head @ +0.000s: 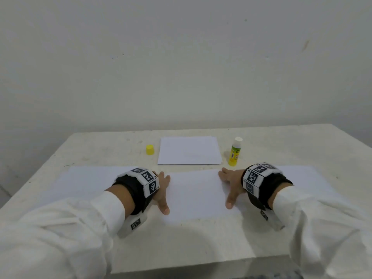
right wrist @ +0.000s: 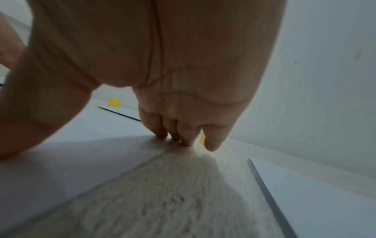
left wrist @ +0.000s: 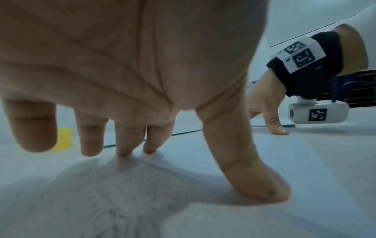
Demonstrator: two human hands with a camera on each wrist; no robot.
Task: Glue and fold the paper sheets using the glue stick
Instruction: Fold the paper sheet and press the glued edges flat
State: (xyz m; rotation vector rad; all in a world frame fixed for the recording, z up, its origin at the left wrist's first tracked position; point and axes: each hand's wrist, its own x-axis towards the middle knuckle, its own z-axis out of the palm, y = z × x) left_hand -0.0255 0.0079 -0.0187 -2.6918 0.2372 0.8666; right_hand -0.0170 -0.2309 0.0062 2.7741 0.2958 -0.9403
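Left hand (head: 162, 190) lies spread and flat on a folded white sheet (head: 196, 194) near the front of the desk (head: 302, 146), fingers straight, thumb stretched toward six o'clock, gripping nothing. In the left wrist view its fingertips (left wrist: 124, 149) press down at the paper's far edge while the thumb rests on the paper. Right hand (head: 231, 184) mirrors it at three o'clock of the left, likewise released and flat, fingertips (right wrist: 186, 140) on the far edge of the same sheet. More white paper lies flat on the desk out to nine o'clock and three o'clock of the hands. At twelve o'clock from the hands lies a stack of white paper (head: 189, 151). A glue stick (head: 234, 152) stands upright and uncapped just beside the stack at three o'clock; its yellow cap (head: 150, 149) sits apart at nine o'clock of the stack
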